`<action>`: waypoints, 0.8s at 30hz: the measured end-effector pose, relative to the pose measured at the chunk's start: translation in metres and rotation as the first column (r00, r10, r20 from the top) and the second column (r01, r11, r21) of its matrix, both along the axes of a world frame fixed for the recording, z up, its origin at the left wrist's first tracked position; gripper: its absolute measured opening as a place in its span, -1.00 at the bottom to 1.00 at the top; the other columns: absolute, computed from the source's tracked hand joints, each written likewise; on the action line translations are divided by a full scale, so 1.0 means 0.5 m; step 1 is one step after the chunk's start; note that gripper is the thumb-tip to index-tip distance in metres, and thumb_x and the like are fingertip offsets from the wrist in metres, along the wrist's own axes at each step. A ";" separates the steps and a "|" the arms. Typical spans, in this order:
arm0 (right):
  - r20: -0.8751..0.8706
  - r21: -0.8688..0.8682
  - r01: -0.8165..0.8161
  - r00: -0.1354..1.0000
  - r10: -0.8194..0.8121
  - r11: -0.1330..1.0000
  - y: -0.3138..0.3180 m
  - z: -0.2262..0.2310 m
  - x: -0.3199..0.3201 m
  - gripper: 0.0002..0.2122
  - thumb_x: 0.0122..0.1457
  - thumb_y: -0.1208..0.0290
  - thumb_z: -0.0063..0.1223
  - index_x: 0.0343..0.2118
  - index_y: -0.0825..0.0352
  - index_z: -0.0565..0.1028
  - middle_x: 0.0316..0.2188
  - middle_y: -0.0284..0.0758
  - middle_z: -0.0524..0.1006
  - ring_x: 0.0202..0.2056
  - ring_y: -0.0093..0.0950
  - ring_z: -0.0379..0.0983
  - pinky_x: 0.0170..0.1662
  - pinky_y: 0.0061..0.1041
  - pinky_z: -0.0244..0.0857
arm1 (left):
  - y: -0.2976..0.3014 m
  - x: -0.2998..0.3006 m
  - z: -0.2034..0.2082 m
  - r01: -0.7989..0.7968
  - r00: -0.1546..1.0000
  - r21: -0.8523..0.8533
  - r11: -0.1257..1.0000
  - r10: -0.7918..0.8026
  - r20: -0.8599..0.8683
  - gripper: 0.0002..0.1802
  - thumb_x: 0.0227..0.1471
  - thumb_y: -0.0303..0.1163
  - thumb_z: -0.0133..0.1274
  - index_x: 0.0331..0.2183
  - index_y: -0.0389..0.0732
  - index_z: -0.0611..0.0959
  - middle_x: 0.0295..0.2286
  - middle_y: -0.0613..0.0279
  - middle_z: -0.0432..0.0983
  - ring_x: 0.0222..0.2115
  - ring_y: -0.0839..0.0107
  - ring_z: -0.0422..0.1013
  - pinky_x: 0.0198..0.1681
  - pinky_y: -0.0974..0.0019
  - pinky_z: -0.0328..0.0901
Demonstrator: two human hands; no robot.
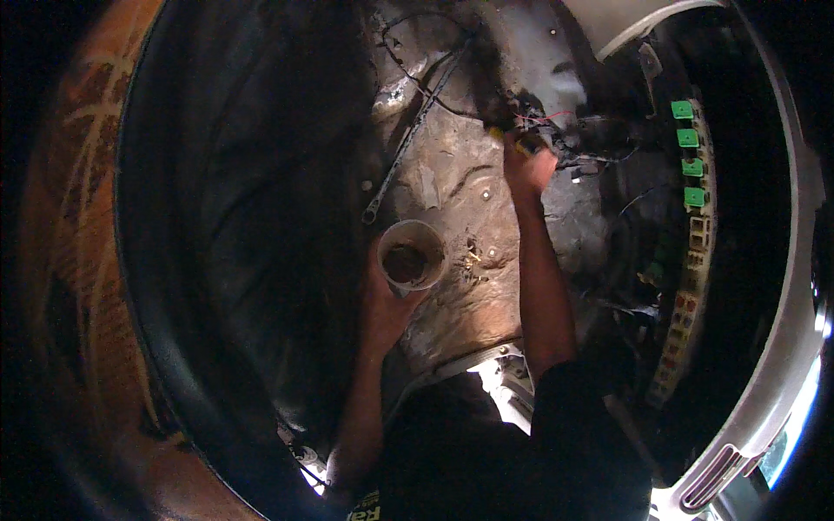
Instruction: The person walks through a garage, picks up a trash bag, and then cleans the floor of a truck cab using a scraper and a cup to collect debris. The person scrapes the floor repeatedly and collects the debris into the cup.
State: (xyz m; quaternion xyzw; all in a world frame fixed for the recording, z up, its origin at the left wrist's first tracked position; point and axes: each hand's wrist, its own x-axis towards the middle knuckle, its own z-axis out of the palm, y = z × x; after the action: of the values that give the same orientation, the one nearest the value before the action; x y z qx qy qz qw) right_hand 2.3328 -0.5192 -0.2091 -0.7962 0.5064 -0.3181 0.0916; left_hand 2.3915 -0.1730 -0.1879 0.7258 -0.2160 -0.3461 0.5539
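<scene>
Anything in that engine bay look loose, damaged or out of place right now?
Yes. A long wrench lies loose and slanted on the stained metal panel, beside bare, tangled wires where the right hand works. The left hand holds a small cup of dark residue; no spill is visible.

dim engine bay (452, 200) of grimy metal, fuse box (691, 217) at right, daylight below.
</scene>
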 end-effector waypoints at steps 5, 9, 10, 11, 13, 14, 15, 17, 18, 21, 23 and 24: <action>-0.157 -0.077 -0.059 0.987 0.046 0.995 -0.039 0.017 0.000 -0.65 0.12 0.08 0.36 -0.30 0.34 0.72 -0.41 -0.09 0.71 -0.36 -0.09 0.69 -0.29 -0.18 0.53 | -0.001 -0.020 -0.033 -0.034 0.999 -0.046 0.998 0.034 0.009 0.09 -0.13 -0.35 0.53 0.32 -0.23 0.26 0.21 -0.03 0.36 0.25 0.09 0.32 0.34 0.05 0.20; 0.012 -0.156 -0.260 0.964 0.265 0.953 -0.150 -0.028 0.080 -0.61 0.14 0.02 0.32 -0.35 0.34 0.71 -0.44 -0.11 0.70 -0.36 -0.04 0.68 -0.25 -0.15 0.55 | -0.001 -0.019 -0.057 -0.065 0.997 -0.040 0.997 0.064 -0.031 0.12 -0.11 -0.41 0.50 0.37 -0.23 0.20 0.25 -0.06 0.32 0.29 0.07 0.27 0.37 0.06 0.15; -0.065 -0.131 -0.242 0.970 0.235 0.961 -0.142 -0.045 0.081 -0.60 0.13 0.01 0.33 -0.36 0.35 0.70 -0.44 -0.10 0.70 -0.36 -0.04 0.67 -0.23 -0.15 0.55 | 0.003 -0.017 -0.057 -0.059 0.997 -0.009 0.998 0.059 -0.044 0.14 -0.11 -0.47 0.48 0.39 -0.21 0.17 0.27 -0.08 0.30 0.31 0.06 0.25 0.39 0.07 0.13; -0.130 -0.122 -0.272 0.958 0.256 0.955 -0.123 -0.059 0.079 -0.60 0.12 0.01 0.34 -0.38 0.37 0.69 -0.44 -0.10 0.70 -0.35 -0.03 0.67 -0.20 -0.15 0.55 | 0.006 -0.013 -0.054 -0.054 0.997 0.024 0.998 0.056 -0.062 0.16 -0.11 -0.54 0.46 0.41 -0.20 0.14 0.29 -0.10 0.28 0.33 0.06 0.23 0.41 0.08 0.11; -0.176 -0.031 -0.284 0.945 0.275 0.958 -0.051 -0.060 0.049 -0.57 0.10 0.00 0.34 -0.40 0.39 0.68 -0.45 -0.09 0.69 -0.35 -0.03 0.67 -0.18 -0.15 0.55 | 0.009 -0.006 -0.047 -0.014 1.000 0.006 1.000 0.014 -0.016 0.15 -0.10 -0.53 0.45 0.41 -0.21 0.14 0.29 -0.10 0.28 0.33 0.05 0.23 0.41 0.07 0.11; -0.155 0.052 -0.262 0.951 0.267 0.964 0.013 -0.054 0.010 -0.56 0.10 -0.01 0.35 -0.40 0.41 0.68 -0.46 -0.08 0.69 -0.35 -0.03 0.67 -0.18 -0.14 0.55 | 0.009 -0.002 -0.043 0.003 1.000 -0.031 1.000 -0.002 0.030 0.15 -0.10 -0.53 0.45 0.41 -0.21 0.15 0.29 -0.10 0.28 0.33 0.05 0.23 0.40 0.06 0.11; -0.133 0.135 -0.242 0.957 0.260 0.961 0.050 -0.037 -0.006 -0.55 0.09 -0.01 0.35 -0.41 0.42 0.67 -0.47 -0.07 0.69 -0.36 -0.03 0.67 -0.18 -0.14 0.55 | 0.008 0.000 -0.038 0.026 0.999 -0.002 1.000 -0.026 0.019 0.14 -0.10 -0.53 0.45 0.40 -0.21 0.15 0.29 -0.10 0.29 0.33 0.04 0.23 0.40 0.06 0.12; -0.303 0.219 -0.012 0.950 0.080 0.976 0.054 0.011 0.006 -0.54 0.09 -0.02 0.32 -0.33 0.40 0.68 -0.35 -0.11 0.71 -0.26 -0.15 0.68 -0.12 -0.16 0.51 | 0.005 -0.001 -0.033 0.049 0.997 -0.016 0.999 -0.048 0.058 0.14 -0.10 -0.52 0.46 0.40 -0.22 0.16 0.28 -0.10 0.29 0.32 0.04 0.24 0.39 0.06 0.14; -0.371 0.244 0.070 0.928 0.027 0.967 0.048 0.033 0.017 -0.54 0.10 -0.03 0.30 -0.29 0.39 0.69 -0.29 -0.13 0.73 -0.22 -0.20 0.68 -0.09 -0.17 0.50 | 0.004 -0.003 -0.032 0.046 0.999 -0.003 0.999 -0.045 0.022 0.14 -0.11 -0.48 0.47 0.39 -0.23 0.17 0.27 -0.09 0.30 0.31 0.05 0.25 0.38 0.05 0.15; 0.132 0.042 -0.278 0.954 0.271 0.960 -0.005 0.061 0.077 -0.52 0.09 -0.04 0.33 -0.42 0.43 0.66 -0.47 -0.06 0.68 -0.38 -0.06 0.67 -0.20 -0.15 0.54 | 0.002 -0.004 -0.035 0.018 1.000 -0.010 1.000 -0.018 0.000 0.15 -0.12 -0.40 0.50 0.38 -0.25 0.18 0.25 -0.09 0.33 0.30 0.06 0.27 0.37 0.05 0.17; -0.058 0.271 -0.115 0.989 0.136 0.956 -0.009 0.045 0.096 -0.54 0.09 -0.02 0.34 -0.43 0.42 0.66 -0.46 -0.08 0.69 -0.38 -0.07 0.67 -0.20 -0.17 0.54 | 0.005 -0.005 -0.038 0.007 1.000 0.023 1.000 -0.007 0.002 0.15 -0.11 -0.41 0.49 0.38 -0.25 0.17 0.25 -0.10 0.33 0.29 0.06 0.28 0.36 0.05 0.18; -0.104 0.329 -0.096 0.985 0.137 0.940 0.007 0.032 0.087 -0.55 0.10 -0.02 0.32 -0.40 0.42 0.66 -0.43 -0.10 0.70 -0.36 -0.10 0.67 -0.19 -0.17 0.52 | 0.007 -0.003 -0.039 0.029 0.999 0.016 0.999 -0.030 0.037 0.14 -0.10 -0.41 0.48 0.38 -0.25 0.16 0.25 -0.11 0.33 0.29 0.05 0.28 0.36 0.05 0.19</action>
State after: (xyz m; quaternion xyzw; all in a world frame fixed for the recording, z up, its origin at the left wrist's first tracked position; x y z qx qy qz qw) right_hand 2.3761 -0.5155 -0.1929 -0.8176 0.5081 -0.1743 0.2071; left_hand 2.3901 -0.1694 -0.2075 0.7329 -0.2342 -0.3423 0.5392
